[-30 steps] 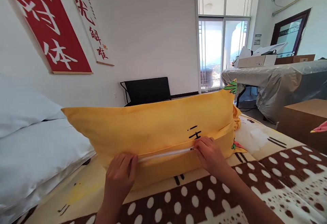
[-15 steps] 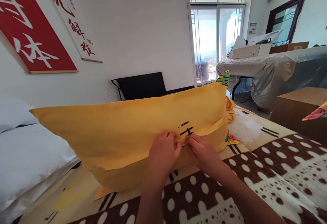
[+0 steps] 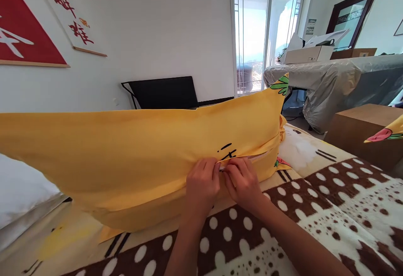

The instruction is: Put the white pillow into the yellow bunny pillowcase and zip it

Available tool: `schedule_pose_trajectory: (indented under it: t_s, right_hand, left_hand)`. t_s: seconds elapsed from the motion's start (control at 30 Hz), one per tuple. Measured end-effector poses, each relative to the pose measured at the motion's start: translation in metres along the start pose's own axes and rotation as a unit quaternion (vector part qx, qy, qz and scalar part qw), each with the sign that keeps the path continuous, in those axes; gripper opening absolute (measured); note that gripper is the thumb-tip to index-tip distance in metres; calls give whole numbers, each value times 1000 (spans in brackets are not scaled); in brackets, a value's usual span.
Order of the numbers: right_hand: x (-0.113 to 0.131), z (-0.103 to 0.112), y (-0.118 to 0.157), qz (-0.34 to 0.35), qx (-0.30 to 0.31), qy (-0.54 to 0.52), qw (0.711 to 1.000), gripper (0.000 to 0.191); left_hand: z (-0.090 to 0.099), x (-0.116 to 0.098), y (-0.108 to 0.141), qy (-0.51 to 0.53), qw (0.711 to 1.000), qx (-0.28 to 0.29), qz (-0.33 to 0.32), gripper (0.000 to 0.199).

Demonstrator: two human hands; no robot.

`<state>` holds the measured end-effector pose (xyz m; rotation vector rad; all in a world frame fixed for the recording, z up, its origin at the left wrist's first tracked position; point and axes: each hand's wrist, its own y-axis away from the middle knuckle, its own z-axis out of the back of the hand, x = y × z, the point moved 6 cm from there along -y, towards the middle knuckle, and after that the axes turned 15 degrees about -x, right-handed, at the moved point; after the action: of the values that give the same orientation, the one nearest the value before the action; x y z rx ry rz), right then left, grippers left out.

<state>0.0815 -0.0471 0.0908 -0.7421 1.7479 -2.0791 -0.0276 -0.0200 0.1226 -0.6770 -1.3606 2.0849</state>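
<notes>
From the head camera's side, I see both hands close together at the seam of the yellow pillow. The left hand has its fingers curled over the seam, pinching the cloth edge between thumb and fingers; the right hand, just beside it, is bent in with thumb and fingertips drawn together on the same seam. What exactly lies between the right fingertips I cannot tell; a small dark bit there is too covered to make out. The pillow's left end is cut off, and the hands hide part of the zip, whose pale strip shows to their right. The pillow lies on its long side across the patterned blanket, plump, with black strokes near the hands and a green-leaf print at its far right corner.
</notes>
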Motion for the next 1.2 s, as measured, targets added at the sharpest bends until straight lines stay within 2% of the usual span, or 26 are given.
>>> schedule_pose_trajectory:
  t_s: [0.13,0.27,0.47,0.63,0.8,0.9,1.0,1.1,1.2]
  right_hand:
    - [4,-1,5,22,-20,47,998,14]
    - [9,0,3,21,-40,40,998,17]
    - [4,5,-10,-3,24,51,998,18]
    - [-17,16,-20,-36,18,109,993,16]
    - [-43,26,-24,-85,74,167,979,17]
    - [-60,34,-27,-118,88,161,976,16]
    - [-83,40,-29,-201,96,132,966,14]
    - [-104,44,-27,-294,104,126,942,15]
    - [-116,50,-28,-321,90,153,930,17]
  left_hand:
    - [-3,-2,3,-13,1000,-6,-17,25]
    - [-2,-2,4,-5,1000,-18,-17,25]
    - [-7,10,4,1,1000,-7,1,27]
    - [-9,18,4,-1,999,-4,32,25]
    - [-12,20,5,-3,999,11,49,24]
    - [-12,21,5,-1,999,13,47,25]
    - [-13,22,5,4,999,12,50,25]
    - [-14,23,6,2,999,13,52,23]
    - [-14,23,6,-5,999,10,44,24]
